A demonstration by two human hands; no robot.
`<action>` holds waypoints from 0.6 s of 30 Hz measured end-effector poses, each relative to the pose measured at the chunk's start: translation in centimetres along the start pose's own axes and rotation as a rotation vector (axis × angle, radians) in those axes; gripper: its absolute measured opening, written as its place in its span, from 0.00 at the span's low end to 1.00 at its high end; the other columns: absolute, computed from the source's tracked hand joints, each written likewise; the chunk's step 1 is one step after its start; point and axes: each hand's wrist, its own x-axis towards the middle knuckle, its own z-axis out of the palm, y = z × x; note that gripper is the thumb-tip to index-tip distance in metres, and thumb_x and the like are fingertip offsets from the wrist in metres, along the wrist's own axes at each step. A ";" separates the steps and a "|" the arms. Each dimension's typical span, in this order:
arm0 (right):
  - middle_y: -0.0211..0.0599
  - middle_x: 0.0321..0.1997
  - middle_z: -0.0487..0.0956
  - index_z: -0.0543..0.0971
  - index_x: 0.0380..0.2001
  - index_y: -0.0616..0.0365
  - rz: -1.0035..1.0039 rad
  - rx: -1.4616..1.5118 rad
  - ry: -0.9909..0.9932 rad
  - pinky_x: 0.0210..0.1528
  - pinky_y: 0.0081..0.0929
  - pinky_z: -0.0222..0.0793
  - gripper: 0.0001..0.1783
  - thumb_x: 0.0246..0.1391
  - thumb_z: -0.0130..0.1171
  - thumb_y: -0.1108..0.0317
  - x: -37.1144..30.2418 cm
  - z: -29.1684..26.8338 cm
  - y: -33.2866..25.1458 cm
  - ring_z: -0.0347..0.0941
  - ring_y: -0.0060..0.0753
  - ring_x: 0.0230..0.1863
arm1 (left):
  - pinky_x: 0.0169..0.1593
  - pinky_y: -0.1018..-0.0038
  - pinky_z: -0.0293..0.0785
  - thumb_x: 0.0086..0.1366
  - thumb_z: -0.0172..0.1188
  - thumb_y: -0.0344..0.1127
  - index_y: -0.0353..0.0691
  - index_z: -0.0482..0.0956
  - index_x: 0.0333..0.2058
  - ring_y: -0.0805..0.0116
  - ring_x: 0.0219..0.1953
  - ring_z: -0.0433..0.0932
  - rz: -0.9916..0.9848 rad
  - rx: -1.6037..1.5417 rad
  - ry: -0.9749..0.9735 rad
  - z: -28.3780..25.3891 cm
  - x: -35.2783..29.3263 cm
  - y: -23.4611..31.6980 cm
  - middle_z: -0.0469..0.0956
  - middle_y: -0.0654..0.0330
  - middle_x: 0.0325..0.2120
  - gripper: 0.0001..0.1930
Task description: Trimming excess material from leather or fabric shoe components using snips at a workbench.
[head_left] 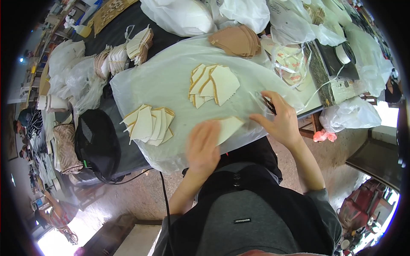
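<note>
My left hand [204,147] is blurred by motion over a cream, flat cut piece [230,129] near the table's front edge. Whether its fingers grip the piece cannot be made out. To the right, my right hand [282,121] has thumb and index finger spread apart, with a small dark tool [269,106] beside the index finger; its kind is unclear. Beyond the hands lies a fanned stack of cream pieces with tan edges [213,85]. Another fanned stack [150,123] rests to the left. All lie on a translucent plastic sheet [171,89].
Brown cut pieces [237,40] lie at the sheet's far edge. Tied bundles [117,59] and a black bag [98,141] are on the left. White plastic bags [179,17] line the back. A ribbon spool [343,54] sits at the right. A dark cable [165,192] hangs in front.
</note>
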 end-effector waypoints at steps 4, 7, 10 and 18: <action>0.43 0.34 0.78 0.77 0.39 0.61 -0.027 -0.148 -0.169 0.36 0.28 0.73 0.14 0.52 0.68 0.67 -0.9 0.1 2.1 0.78 0.38 0.32 | 0.57 0.53 0.71 0.61 0.53 0.29 0.31 0.79 0.50 0.44 0.53 0.75 0.118 0.391 0.266 -5.2 0.3 -2.5 0.77 0.45 0.51 0.19; 0.38 0.32 0.78 0.78 0.37 0.63 0.108 0.263 -0.023 0.34 0.23 0.70 0.09 0.54 0.65 0.72 -0.8 0.5 0.6 0.76 0.28 0.30 | 0.56 0.57 0.72 0.60 0.56 0.27 0.37 0.82 0.48 0.49 0.54 0.74 0.198 0.394 0.172 -4.0 -0.6 -2.2 0.79 0.53 0.51 0.17; 0.23 0.30 0.76 0.78 0.40 0.66 0.380 0.762 -0.269 0.29 0.17 0.61 0.09 0.57 0.63 0.75 -0.7 1.4 -3.3 0.65 0.11 0.27 | 0.54 0.60 0.73 0.60 0.60 0.27 0.44 0.84 0.45 0.55 0.55 0.73 0.247 0.295 0.152 -1.5 -0.6 -0.1 0.80 0.62 0.50 0.15; 0.20 0.24 0.74 0.79 0.43 0.63 0.494 1.137 -0.345 0.27 0.15 0.56 0.14 0.54 0.68 0.73 -1.7 2.2 -2.9 0.64 0.09 0.26 | 0.55 0.64 0.73 0.66 0.57 0.28 0.30 0.75 0.54 0.61 0.55 0.74 -0.426 -0.721 0.554 -0.1 0.0 2.0 0.81 0.50 0.45 0.18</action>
